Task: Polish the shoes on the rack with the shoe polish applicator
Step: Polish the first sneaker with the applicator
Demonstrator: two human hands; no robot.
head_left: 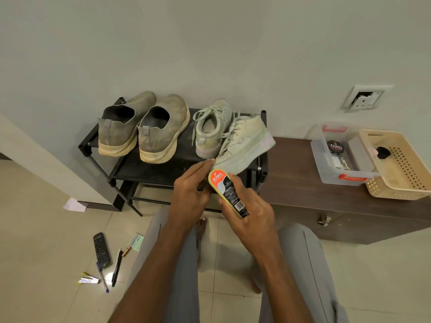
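A black shoe rack (pixel 149 170) carries a pair of grey slip-on shoes (pixel 142 127) on the left and a pair of pale lace-up sneakers (pixel 213 129) on the right. The right sneaker (pixel 245 145) lies tipped on its side over the rack's front edge. My right hand (pixel 249 210) grips a yellow Kiwi polish applicator (pixel 229 193) just in front of that sneaker. My left hand (pixel 191 190) touches the applicator's left side, fingers curled around a dark part of it, with one fingertip reaching the sneaker's toe.
A dark wooden cabinet (pixel 326 201) stands right of the rack, with a clear plastic box (pixel 340 155) holding a polish tin and a beige basket (pixel 396 164). On the tiled floor at left lie a remote (pixel 101 250), pens and small papers. My knees fill the lower view.
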